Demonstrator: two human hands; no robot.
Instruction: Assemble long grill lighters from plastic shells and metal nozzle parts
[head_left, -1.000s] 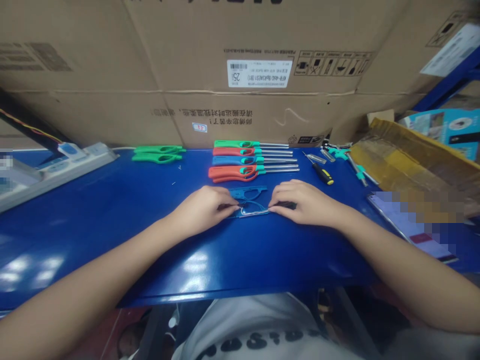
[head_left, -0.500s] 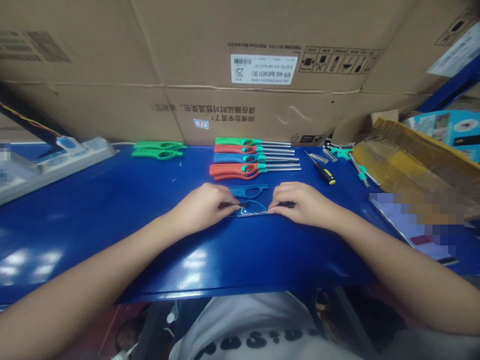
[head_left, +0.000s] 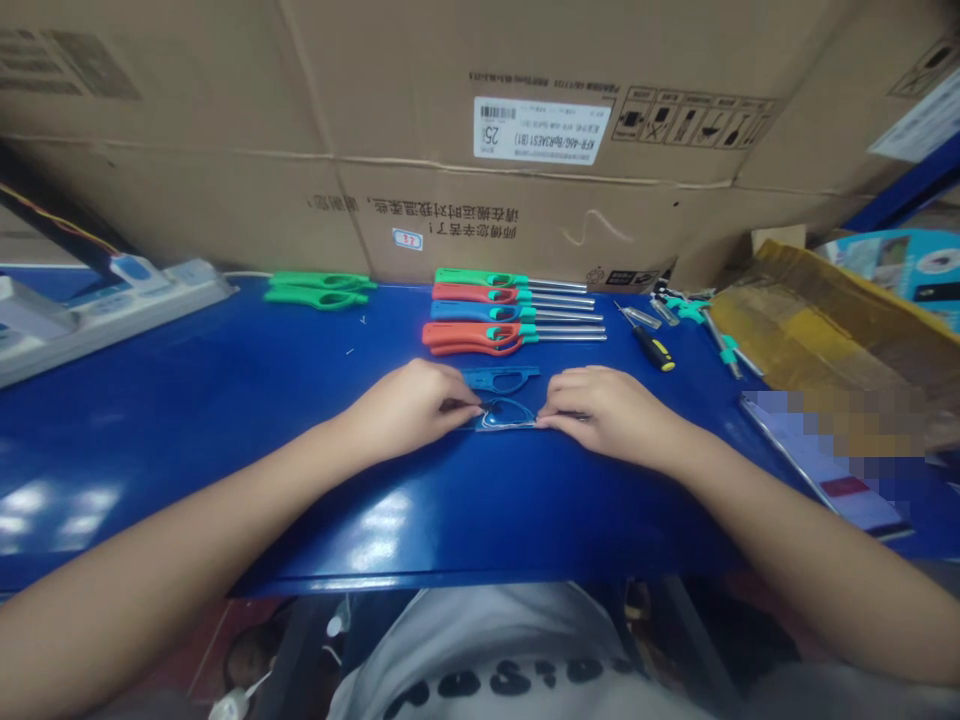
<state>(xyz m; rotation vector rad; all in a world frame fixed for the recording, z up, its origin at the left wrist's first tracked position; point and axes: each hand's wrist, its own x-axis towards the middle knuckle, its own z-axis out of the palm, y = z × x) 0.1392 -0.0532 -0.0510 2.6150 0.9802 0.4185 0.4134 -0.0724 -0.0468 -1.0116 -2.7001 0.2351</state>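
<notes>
Both hands pinch a blue lighter half-shell [head_left: 511,412] low over the blue table, one at either end. My left hand [head_left: 421,402] has thumb and fingers closed at its left end, where a small dark part and a thin white wire show. Closed at the right end is my right hand [head_left: 600,405], its fingertips covering that end. Just beyond lies a second blue half-shell [head_left: 501,379], partly behind the left fingers. Farther back, several assembled long-nosed lighters lie in a stack of rows, among them a red lighter [head_left: 480,337] and a green lighter [head_left: 480,279].
Green handle shells [head_left: 315,290] lie at the back left, near a white power strip [head_left: 150,310]. A yellow-black screwdriver [head_left: 651,345] and small metal and teal parts [head_left: 686,308] lie right of the lighters. A large carton [head_left: 390,120] walls the back; a taped cardboard piece [head_left: 817,340] stands right.
Both hands keep their hold on the blue half-shell with barely any movement. The view has shifted slightly.
</notes>
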